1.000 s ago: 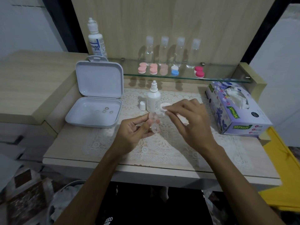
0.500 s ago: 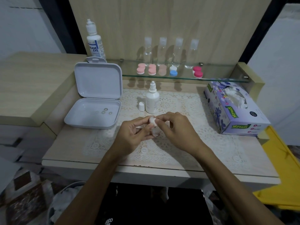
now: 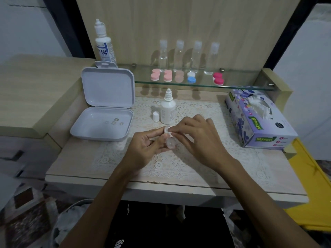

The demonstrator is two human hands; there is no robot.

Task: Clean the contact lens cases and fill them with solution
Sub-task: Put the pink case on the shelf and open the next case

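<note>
A clear contact lens case (image 3: 170, 142) is held over the lace mat, and my left hand (image 3: 143, 149) grips it from the left side. My right hand (image 3: 198, 140) pinches a white cap (image 3: 167, 130) and holds it against the case's far well. Just behind the hands stands a small white solution bottle (image 3: 168, 109) with its nozzle bare, and its loose cap (image 3: 156, 116) stands beside it. Several coloured lens cases (image 3: 191, 77) lie in a row on the glass shelf (image 3: 232, 85).
An open white box (image 3: 105, 119) with small lenses in its tray lies at the left. At the right is a purple tissue box (image 3: 258, 119). A tall solution bottle (image 3: 104, 45) and several clear bottles (image 3: 197, 56) stand at the back. The lace mat (image 3: 161, 165) covers the table.
My right hand came down from near the small bottle with the white cap and now holds it on the case's far well. My left hand has kept hold of the case.
</note>
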